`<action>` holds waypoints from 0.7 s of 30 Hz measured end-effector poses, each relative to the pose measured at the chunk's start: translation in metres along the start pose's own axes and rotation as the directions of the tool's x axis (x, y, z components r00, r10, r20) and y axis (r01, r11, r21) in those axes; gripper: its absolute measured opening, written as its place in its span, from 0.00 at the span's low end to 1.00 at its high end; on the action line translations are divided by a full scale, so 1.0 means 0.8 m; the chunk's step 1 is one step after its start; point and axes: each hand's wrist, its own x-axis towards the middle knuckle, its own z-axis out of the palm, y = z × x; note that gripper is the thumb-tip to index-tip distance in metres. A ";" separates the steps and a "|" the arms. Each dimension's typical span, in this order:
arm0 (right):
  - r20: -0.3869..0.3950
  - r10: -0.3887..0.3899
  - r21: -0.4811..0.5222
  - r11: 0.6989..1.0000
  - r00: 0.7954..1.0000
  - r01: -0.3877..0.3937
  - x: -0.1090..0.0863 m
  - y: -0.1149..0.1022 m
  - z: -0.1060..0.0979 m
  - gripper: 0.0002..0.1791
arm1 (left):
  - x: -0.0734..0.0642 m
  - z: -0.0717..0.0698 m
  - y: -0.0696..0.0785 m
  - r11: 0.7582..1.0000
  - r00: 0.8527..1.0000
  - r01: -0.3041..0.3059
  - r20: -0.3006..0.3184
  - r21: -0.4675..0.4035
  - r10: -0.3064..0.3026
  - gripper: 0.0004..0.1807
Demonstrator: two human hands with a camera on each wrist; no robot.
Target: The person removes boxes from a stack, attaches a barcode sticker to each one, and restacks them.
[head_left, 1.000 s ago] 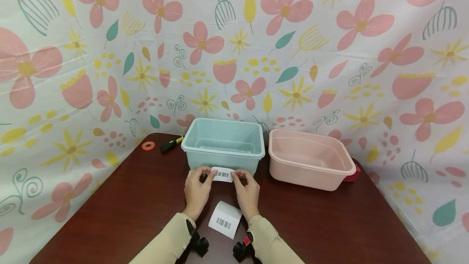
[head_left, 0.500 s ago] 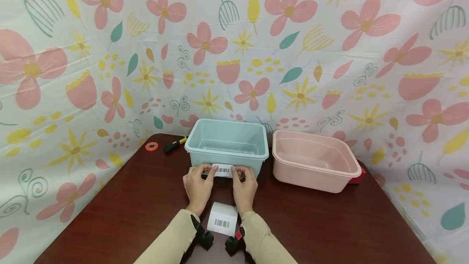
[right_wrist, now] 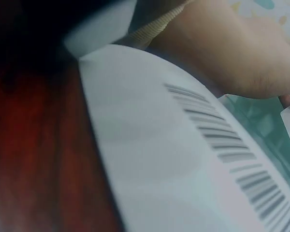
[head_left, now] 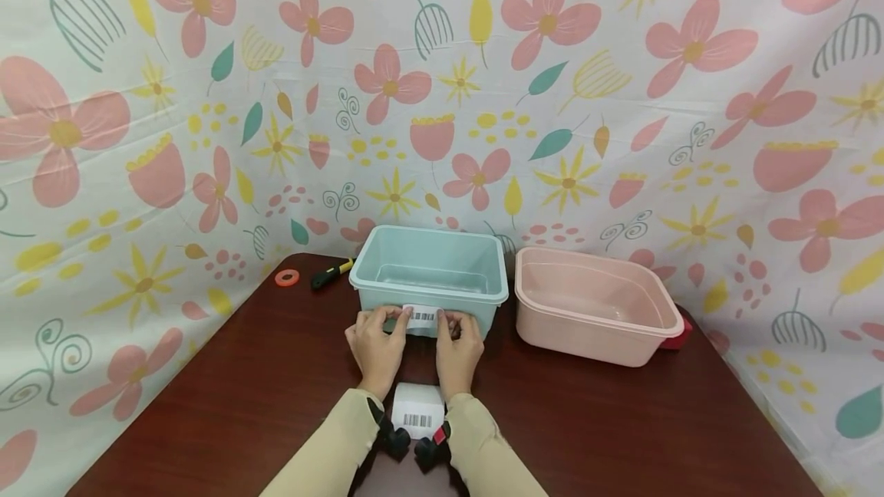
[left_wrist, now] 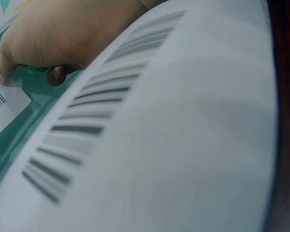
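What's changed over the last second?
The left hand and right hand have raised the small barcode label toward the rim of the blue bin. The larger barcode paper has turned squarer to that bin. Both hands still pinch the label; nothing was let go. Blue bin and pink bin look unmoved.

2 hands [head_left: 376, 347] [head_left: 459, 347], 2 barcoded papers [head_left: 422, 317] [head_left: 417, 405], 2 tubs [head_left: 435, 248] [head_left: 580, 337], 1 ring [head_left: 278, 280], 1 tool [head_left: 324, 278], 1 red object [head_left: 680, 337]

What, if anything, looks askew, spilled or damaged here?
Only the pink bin looks slightly off: it sits askew beside the straighter blue bin, mostly hiding a red thing. I see nothing spilled or damaged. The left hand and right hand hold a label at the blue bin's front.
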 end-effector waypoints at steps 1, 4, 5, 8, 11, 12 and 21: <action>-0.003 0.000 -0.001 1.000 1.000 0.000 0.000 0.000 0.001 0.07 | 0.000 0.000 0.000 1.000 1.000 -0.002 -0.006 0.001 0.002 0.11; -0.008 0.009 -0.009 1.000 1.000 -0.009 0.001 0.000 0.002 0.07 | 0.001 0.002 0.000 1.000 1.000 -0.004 -0.014 0.004 0.004 0.10; -0.010 0.014 -0.010 1.000 1.000 -0.014 0.001 0.000 0.002 0.07 | 0.001 0.002 0.000 1.000 1.000 -0.003 -0.014 0.003 0.003 0.10; -0.013 0.022 -0.011 1.000 1.000 -0.022 0.001 0.000 0.003 0.07 | 0.002 0.004 0.000 1.000 1.000 0.002 -0.015 0.001 -0.002 0.10; -0.015 0.023 -0.011 1.000 1.000 -0.023 0.000 -0.001 0.004 0.07 | 0.003 0.006 -0.001 1.000 1.000 0.009 -0.018 -0.001 -0.009 0.11; -0.015 0.021 -0.009 1.000 1.000 -0.021 0.000 -0.001 0.004 0.07 | 0.003 0.006 -0.002 1.000 1.000 0.011 -0.020 -0.002 -0.011 0.11; -0.032 -0.005 -0.013 1.000 0.999 0.005 0.001 -0.002 0.005 0.08 | 0.005 0.007 -0.003 1.000 0.999 0.025 -0.020 0.004 -0.025 0.11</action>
